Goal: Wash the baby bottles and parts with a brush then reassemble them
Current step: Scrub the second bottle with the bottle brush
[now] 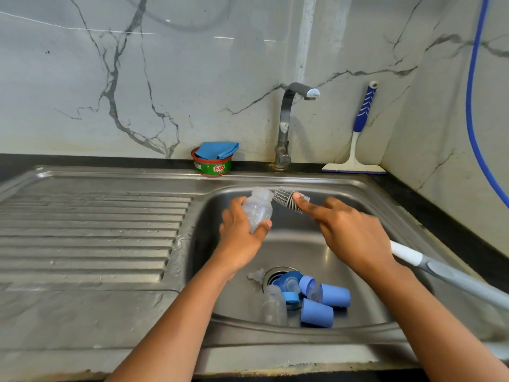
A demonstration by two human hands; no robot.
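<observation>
Above the drain (275, 272), my left hand (242, 230) grips a clear bottle (257, 209), its mouth tilted up and away from me. My right hand (349, 232) wraps around the brush (286, 198), index finger stretched along its neck. The palm hides the stem, and the handle runs off frame. Beside the drain lie blue caps (334, 295) and 1 more bottle (272, 303), hard to separate. Far behind the drain, a tub (212, 166) reads "Exo".

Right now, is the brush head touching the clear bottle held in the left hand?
Cannot tell. The head view shows the brush head meeting the clear bottle at its neck without a gap, yet depth is unclear.
</observation>
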